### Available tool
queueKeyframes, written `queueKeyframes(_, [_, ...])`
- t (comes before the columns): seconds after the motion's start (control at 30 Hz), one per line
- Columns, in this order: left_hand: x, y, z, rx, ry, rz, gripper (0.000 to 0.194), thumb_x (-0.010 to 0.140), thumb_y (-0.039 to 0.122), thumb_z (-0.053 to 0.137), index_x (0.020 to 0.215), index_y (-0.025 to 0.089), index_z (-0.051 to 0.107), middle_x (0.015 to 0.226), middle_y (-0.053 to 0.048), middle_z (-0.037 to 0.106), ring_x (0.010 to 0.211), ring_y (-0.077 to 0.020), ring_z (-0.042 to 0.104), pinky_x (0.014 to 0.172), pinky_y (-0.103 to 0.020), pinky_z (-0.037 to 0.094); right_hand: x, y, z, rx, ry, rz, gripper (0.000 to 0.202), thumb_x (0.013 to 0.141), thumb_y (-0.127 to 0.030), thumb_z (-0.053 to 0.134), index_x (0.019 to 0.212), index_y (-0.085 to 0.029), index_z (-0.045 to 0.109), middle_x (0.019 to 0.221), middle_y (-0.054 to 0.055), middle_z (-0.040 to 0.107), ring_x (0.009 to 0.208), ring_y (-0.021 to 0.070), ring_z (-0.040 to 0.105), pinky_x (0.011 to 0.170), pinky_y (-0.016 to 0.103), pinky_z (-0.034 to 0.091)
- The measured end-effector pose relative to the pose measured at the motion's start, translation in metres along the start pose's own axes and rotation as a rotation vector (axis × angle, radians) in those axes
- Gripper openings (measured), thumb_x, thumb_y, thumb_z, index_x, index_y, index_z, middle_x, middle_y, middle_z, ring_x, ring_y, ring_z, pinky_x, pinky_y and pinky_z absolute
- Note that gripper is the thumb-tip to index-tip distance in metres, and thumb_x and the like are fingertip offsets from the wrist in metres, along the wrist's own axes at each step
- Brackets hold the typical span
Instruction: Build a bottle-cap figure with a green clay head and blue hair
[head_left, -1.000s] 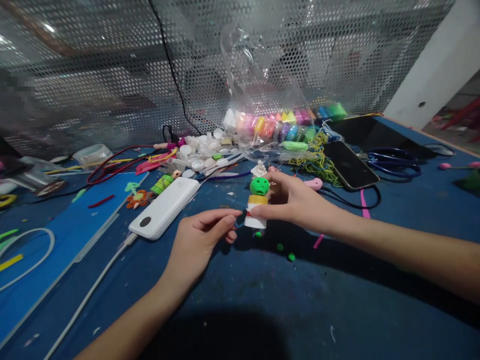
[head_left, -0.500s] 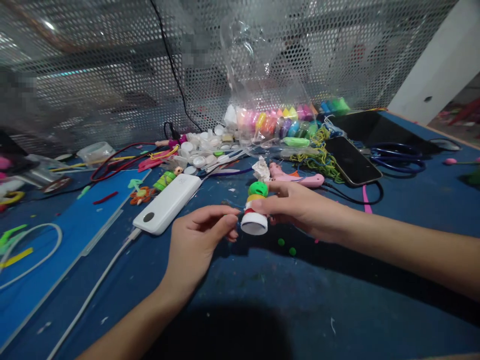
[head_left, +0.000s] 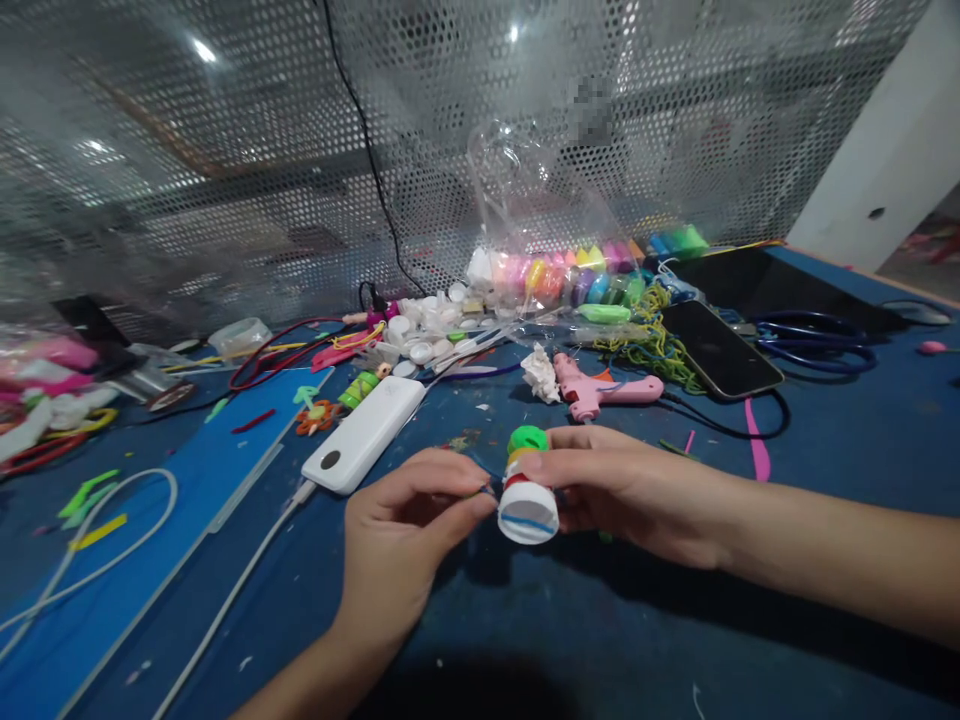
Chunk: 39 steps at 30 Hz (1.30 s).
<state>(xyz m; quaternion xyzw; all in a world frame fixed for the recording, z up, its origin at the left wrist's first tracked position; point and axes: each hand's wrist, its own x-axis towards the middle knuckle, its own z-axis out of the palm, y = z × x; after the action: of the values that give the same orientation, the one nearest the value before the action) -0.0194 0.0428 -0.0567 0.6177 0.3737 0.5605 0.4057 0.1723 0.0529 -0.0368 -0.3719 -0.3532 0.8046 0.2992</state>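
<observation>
My right hand [head_left: 637, 490] grips a small stack of coloured bottle caps [head_left: 528, 512] between thumb and fingers. Green is on top, then yellow and red, with a wider white cap at the bottom. The stack tilts so that the white cap's hollow underside faces me, with a blue strip across it. Just left of the stack, my left hand [head_left: 409, 540] has thumb and forefinger pinched together. A tiny dark bit shows at those fingertips, too small to name. My right fingers behind the stack are partly hidden.
Beyond my hands lie a pink glue gun [head_left: 611, 390], crumpled white paper [head_left: 540, 374] and a phone [head_left: 721, 350]. A white power bank [head_left: 364, 436] with its cable is at left, near a blue board [head_left: 187, 490]. Loose caps [head_left: 424, 335] and a bag of coloured clay [head_left: 562, 270] line the mesh.
The view has shifted, so the table's things sit lower and further right. The cap stack has tipped, showing more of the white cap's underside. My left fingertips have closed into a tighter pinch.
</observation>
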Motion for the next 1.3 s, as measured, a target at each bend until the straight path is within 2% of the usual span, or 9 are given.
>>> queueKeyframes(0.17, [0.0007, -0.0001, -0.0006, -0.106, 0.036, -0.157, 0.02, 0.07, 0.009, 0.074, 0.073, 0.029, 0.077, 0.075, 0.005, 0.075, 0.073, -0.0076, 0.066, 0.067, -0.011, 0.051, -0.0004, 0.0024, 0.0006, 0.003, -0.002, 0.009, 0.033, 0.069, -0.039, 0.078, 0.085, -0.017, 0.059, 0.081, -0.002, 0.058, 0.071, 0.0088, 0.05, 0.065, 0.023, 0.037])
queueKeyframes(0.3, [-0.0007, 0.0018, 0.0015, -0.189, 0.082, -0.299, 0.009, 0.07, 0.021, 0.077, 0.075, 0.028, 0.078, 0.075, 0.004, 0.076, 0.063, -0.0076, 0.067, 0.06, -0.011, 0.052, 0.0009, 0.0019, 0.0, 0.014, 0.023, -0.001, 0.036, 0.068, -0.042, 0.079, 0.086, -0.017, 0.059, 0.082, -0.001, 0.058, 0.071, 0.0089, 0.05, 0.065, 0.022, 0.037])
queueKeyframes(0.4, [-0.0011, 0.0013, 0.001, -0.176, 0.101, -0.335, 0.01, 0.069, 0.028, 0.078, 0.079, 0.028, 0.077, 0.072, 0.003, 0.076, 0.058, -0.0075, 0.066, 0.057, -0.012, 0.052, 0.0015, 0.0019, -0.0006, 0.014, 0.02, -0.005, 0.037, 0.068, -0.042, 0.078, 0.087, -0.016, 0.06, 0.082, -0.001, 0.058, 0.072, 0.0089, 0.05, 0.065, 0.022, 0.037])
queueKeyframes(0.63, [-0.0029, -0.0004, -0.002, -0.099, 0.084, -0.304, 0.015, 0.067, 0.037, 0.078, 0.07, 0.023, 0.074, 0.052, 0.005, 0.066, 0.047, -0.0054, 0.059, 0.049, -0.01, 0.046, 0.0006, 0.0079, 0.0029, 0.079, -0.021, 0.006, 0.028, 0.071, -0.036, 0.077, 0.079, -0.016, 0.06, 0.074, -0.002, 0.059, 0.065, 0.0074, 0.052, 0.057, 0.019, 0.035])
queueKeyframes(0.8, [-0.003, -0.0007, -0.0005, -0.163, 0.043, -0.269, 0.018, 0.066, 0.036, 0.079, 0.067, 0.02, 0.072, 0.055, 0.004, 0.063, 0.045, -0.0074, 0.054, 0.046, -0.017, 0.045, -0.0016, 0.0099, 0.0079, 0.145, -0.033, 0.023, 0.024, 0.072, -0.033, 0.077, 0.075, -0.015, 0.061, 0.069, -0.002, 0.06, 0.062, 0.0071, 0.053, 0.053, 0.018, 0.035])
queueKeyframes(0.93, [-0.0023, -0.0005, -0.0018, -0.1, 0.029, -0.175, 0.013, 0.062, 0.027, 0.083, 0.069, 0.02, 0.073, 0.062, 0.0, 0.065, 0.057, -0.012, 0.058, 0.054, -0.021, 0.049, -0.0028, 0.0092, 0.0092, 0.162, -0.046, 0.054, 0.021, 0.073, -0.033, 0.075, 0.073, -0.016, 0.064, 0.067, -0.002, 0.06, 0.062, 0.0072, 0.054, 0.053, 0.017, 0.036])
queueKeyframes(1.03, [-0.0024, 0.0004, -0.0032, -0.053, 0.008, -0.152, 0.007, 0.067, 0.022, 0.079, 0.073, 0.023, 0.076, 0.067, 0.0, 0.068, 0.06, -0.012, 0.061, 0.055, -0.02, 0.05, -0.0035, 0.0088, 0.0084, 0.157, -0.048, 0.052, 0.02, 0.073, -0.033, 0.075, 0.072, -0.016, 0.064, 0.067, -0.002, 0.06, 0.062, 0.0074, 0.054, 0.052, 0.017, 0.035])
queueKeyframes(1.13, [-0.0024, 0.0029, -0.0032, 0.066, -0.009, -0.119, 0.008, 0.073, 0.02, 0.073, 0.077, 0.026, 0.077, 0.069, 0.0, 0.07, 0.062, -0.0127, 0.064, 0.058, -0.02, 0.052, -0.0036, 0.0088, 0.0073, 0.149, -0.047, 0.037, 0.021, 0.073, -0.034, 0.075, 0.074, -0.016, 0.065, 0.069, -0.002, 0.06, 0.062, 0.0074, 0.052, 0.052, 0.017, 0.035])
queueKeyframes(1.3, [-0.0033, 0.0088, -0.0001, 0.301, -0.014, 0.038, 0.021, 0.077, 0.012, 0.066, 0.08, 0.03, 0.076, 0.077, 0.003, 0.073, 0.07, -0.0112, 0.066, 0.064, -0.016, 0.052, -0.0018, 0.0085, 0.0071, 0.17, -0.014, 0.042, 0.024, 0.07, -0.037, 0.077, 0.071, -0.016, 0.065, 0.067, -0.002, 0.059, 0.062, 0.0076, 0.051, 0.051, 0.017, 0.033])
